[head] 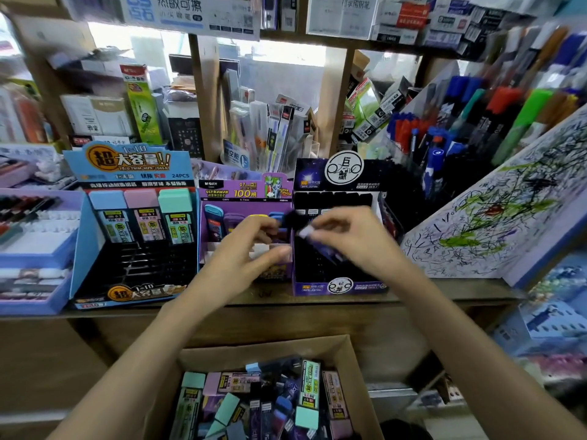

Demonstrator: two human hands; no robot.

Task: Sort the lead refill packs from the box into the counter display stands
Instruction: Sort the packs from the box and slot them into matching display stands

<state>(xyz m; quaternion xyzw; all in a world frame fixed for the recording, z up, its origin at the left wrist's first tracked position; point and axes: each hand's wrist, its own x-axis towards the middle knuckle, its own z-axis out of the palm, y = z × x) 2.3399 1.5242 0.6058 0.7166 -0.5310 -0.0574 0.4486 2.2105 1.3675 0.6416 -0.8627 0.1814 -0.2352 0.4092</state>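
Item: dark purple lead refill pack (317,242), pinched in right hand (352,239) fingertips, angled over the black-slotted display stand (340,289), probably for slotting. Left hand (247,249) curled alongside; its hold was unclear. Remaining packs lay in cardboard box (270,347).

Left stand (133,249), middle stand (243,193), right stand (340,285) sitting side by side on counter (276,298); cardboard box (263,348) holding lead refill packs (308,387) lying below, in front.

Crowded wooden shelving (206,106), bright window (286,68) behind.
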